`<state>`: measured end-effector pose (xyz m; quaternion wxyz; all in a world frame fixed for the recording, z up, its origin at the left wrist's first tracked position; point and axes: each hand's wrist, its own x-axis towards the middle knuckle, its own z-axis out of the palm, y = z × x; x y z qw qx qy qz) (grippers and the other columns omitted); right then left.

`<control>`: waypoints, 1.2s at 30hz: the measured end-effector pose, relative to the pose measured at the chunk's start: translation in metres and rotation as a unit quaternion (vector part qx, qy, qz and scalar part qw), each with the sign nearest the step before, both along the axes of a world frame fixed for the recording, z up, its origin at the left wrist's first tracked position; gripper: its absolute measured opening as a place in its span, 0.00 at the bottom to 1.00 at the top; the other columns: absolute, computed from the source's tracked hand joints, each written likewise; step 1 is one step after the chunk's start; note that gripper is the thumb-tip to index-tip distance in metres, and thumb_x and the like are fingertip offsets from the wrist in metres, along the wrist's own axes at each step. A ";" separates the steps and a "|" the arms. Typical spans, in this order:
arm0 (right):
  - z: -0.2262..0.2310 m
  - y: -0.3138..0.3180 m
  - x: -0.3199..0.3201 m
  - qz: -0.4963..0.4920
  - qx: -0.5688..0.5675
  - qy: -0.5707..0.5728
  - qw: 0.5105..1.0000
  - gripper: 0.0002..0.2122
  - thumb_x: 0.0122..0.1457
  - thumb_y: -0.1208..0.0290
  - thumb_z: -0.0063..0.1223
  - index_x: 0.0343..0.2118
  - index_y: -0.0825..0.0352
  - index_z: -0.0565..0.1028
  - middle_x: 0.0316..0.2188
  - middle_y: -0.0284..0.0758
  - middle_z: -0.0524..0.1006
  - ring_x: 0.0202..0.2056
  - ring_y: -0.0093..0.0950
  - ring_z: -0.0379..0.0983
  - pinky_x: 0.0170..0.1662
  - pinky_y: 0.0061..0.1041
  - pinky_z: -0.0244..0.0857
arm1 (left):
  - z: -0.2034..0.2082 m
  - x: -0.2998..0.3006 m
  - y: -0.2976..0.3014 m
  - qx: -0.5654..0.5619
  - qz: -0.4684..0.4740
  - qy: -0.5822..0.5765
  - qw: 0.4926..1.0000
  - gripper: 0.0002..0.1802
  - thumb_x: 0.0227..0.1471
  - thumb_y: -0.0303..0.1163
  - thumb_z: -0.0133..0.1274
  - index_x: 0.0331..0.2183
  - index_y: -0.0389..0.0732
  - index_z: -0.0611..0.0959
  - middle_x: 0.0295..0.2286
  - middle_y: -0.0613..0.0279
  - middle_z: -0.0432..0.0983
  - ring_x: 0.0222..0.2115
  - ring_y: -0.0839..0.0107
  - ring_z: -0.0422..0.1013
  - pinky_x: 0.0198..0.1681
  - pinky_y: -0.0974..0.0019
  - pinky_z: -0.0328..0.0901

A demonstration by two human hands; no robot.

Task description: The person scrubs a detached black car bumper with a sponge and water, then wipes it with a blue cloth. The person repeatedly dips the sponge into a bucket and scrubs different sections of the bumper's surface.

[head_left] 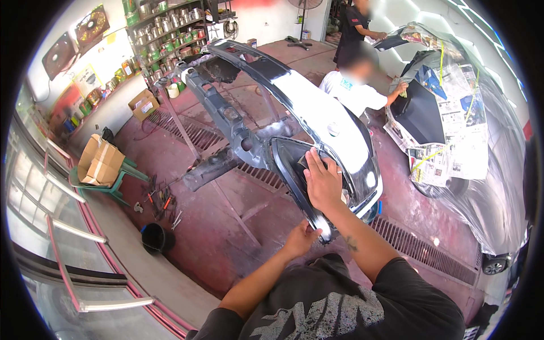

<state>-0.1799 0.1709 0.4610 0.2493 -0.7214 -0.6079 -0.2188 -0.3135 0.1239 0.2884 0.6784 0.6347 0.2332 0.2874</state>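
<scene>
A car bumper [309, 102], white on its outer face and black or dark grey elsewhere, rests on a reddish metal stand [226, 201] in front of me. My right hand [323, 180] lies on the bumper's near end, its fingers stretched out flat over a dark recessed part. Whether anything thin is under that palm cannot be seen. Lower and to the left, my left hand [300, 239] grips the bumper's nearest corner, thumb and fingers closed at the edge.
Two people work at the right beside a car [498, 158] covered in plastic and newspaper. Floor grates [425, 249] cross the reddish floor. At the left are a green chair [122, 178] with a cardboard box [101, 160], scattered tools [164, 201] and a black bucket [157, 238]. Paint-can shelves [167, 37] stand behind.
</scene>
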 end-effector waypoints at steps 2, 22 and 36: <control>-0.001 0.001 -0.004 -0.011 0.018 0.026 0.999 0.23 0.73 0.60 0.47 0.66 0.66 0.74 0.67 0.39 0.73 0.59 0.45 0.68 0.62 0.45 0.59 | 0.005 -0.001 0.000 -0.008 0.001 0.008 1.000 0.20 0.65 0.34 0.62 0.54 0.35 0.79 0.37 0.58 0.85 0.36 0.72 0.78 0.42 0.62 0.72; -0.035 -0.033 -0.036 -0.024 -0.114 0.172 0.978 0.40 0.76 0.42 0.32 0.75 0.76 0.52 0.77 0.56 0.49 0.77 0.55 0.41 0.75 0.62 0.35 | 0.020 -0.020 0.010 0.043 -0.082 0.026 0.995 0.22 0.68 0.24 0.55 0.61 0.34 0.72 0.50 0.61 0.80 0.48 0.76 0.74 0.50 0.69 0.69; -0.046 -0.028 -0.009 0.056 0.011 0.208 0.977 0.39 0.72 0.48 0.49 0.72 0.79 0.57 0.74 0.60 0.55 0.76 0.55 0.47 0.75 0.52 0.43 | 0.012 -0.016 0.003 -0.065 -0.103 0.004 0.993 0.19 0.68 0.21 0.53 0.59 0.36 0.75 0.53 0.61 0.79 0.53 0.75 0.74 0.55 0.66 0.68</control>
